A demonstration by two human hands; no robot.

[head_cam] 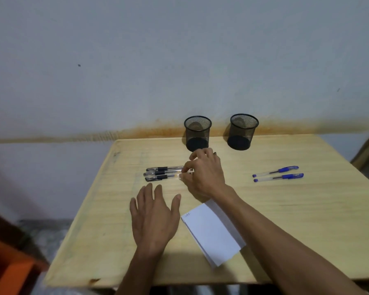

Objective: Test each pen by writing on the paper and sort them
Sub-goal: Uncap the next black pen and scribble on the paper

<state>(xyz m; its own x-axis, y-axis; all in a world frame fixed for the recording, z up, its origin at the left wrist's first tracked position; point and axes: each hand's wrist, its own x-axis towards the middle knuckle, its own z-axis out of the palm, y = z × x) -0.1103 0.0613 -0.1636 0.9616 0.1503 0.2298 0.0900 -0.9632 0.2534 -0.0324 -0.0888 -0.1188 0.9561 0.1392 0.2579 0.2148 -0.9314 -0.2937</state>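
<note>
Three black pens [161,173] lie side by side on the wooden table [285,209], left of centre. My right hand [202,173] reaches across to their right ends, and its fingertips pinch the middle black pen [158,173]. My left hand [155,213] hovers flat with fingers spread just in front of the pens, holding nothing. A white paper pad [211,233] with a small scribble at its top left corner lies under my right forearm. Two blue pens [278,174] lie to the right.
Two black mesh pen cups stand at the table's back edge against the wall, the left cup [197,133] just behind my right hand, the right cup [243,131] further right. Both look empty. An orange object [6,271] sits off the table's left.
</note>
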